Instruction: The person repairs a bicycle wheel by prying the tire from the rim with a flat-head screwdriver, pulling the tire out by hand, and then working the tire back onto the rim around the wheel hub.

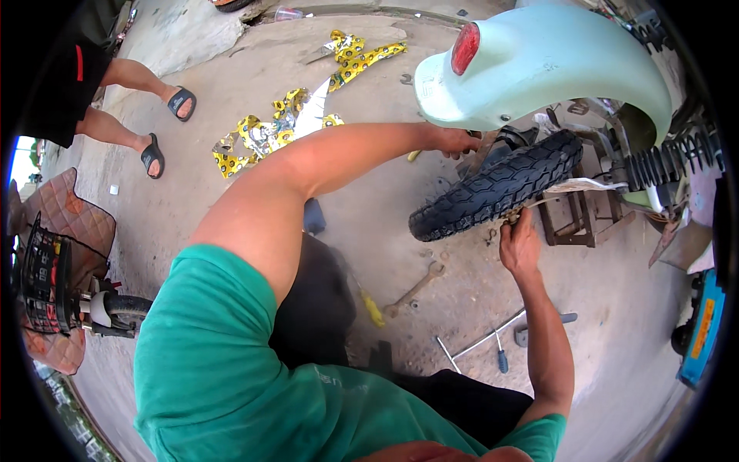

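Observation:
A black knobbly scooter tyre [500, 185] on its wheel stands below a pale mint-green rear fender [554, 61] with a red tail light [465, 49]. My left hand [456, 142] reaches to the wheel's far side, just under the fender's edge, its fingers curled. What they grip there is hidden. On the near side my right hand [520, 245] is closed close to the wheel's hub, below the tyre. Its fingertips hold a small part that I cannot make out. A coil-spring shock absorber [668, 163] sits right of the wheel.
On the ground lie a large wrench [416, 289], a yellow-handled screwdriver [372, 308], a T-handle wrench [485, 337] and another screwdriver [503, 360]. Yellow patterned wrapping [254, 138] lies farther off. A metal stand [577, 219] is by the wheel. Someone in sandals [182, 103] stands at left.

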Demonstrator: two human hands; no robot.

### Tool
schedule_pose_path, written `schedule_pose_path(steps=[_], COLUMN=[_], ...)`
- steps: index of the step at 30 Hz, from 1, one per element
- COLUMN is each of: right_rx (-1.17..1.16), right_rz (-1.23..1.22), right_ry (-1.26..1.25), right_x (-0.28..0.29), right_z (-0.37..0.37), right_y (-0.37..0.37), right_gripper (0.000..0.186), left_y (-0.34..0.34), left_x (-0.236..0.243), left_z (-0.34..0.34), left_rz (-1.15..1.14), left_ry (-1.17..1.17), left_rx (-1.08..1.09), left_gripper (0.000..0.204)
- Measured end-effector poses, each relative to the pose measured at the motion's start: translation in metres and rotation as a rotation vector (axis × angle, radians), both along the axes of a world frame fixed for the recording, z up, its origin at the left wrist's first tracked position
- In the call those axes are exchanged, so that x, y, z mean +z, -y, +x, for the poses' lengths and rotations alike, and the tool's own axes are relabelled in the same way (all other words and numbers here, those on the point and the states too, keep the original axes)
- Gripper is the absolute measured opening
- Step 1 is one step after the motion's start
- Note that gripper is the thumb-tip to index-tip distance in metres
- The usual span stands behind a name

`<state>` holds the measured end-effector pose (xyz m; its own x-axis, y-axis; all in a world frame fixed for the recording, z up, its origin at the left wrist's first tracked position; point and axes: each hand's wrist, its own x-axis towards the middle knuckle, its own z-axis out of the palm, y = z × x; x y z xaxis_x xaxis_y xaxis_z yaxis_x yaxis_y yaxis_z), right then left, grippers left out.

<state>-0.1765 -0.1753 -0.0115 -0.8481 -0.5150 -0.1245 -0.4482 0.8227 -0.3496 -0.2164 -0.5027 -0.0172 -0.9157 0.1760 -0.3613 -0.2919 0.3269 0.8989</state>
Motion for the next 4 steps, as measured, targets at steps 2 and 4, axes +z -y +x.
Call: schedule_pose_path(steps=[2,4], right_rx=[-0.006,0.03], right_rz=[-0.056,-0.111], right_ry=[0.0,-0.006], right_x=[-0.005,-0.007], right_z=[-0.002,-0.002], right_y=[-0.01,-0.004], right_gripper=[0.04,0.041], left_y=[0.015,0.047], left_x=[0.016,0.0], left_z=[0.013,0.019], left_rz=[0.002,-0.043], left_ry=[0.031,-0.142], left_rx=[0.023,-0.009], left_gripper=[0.05,0.068])
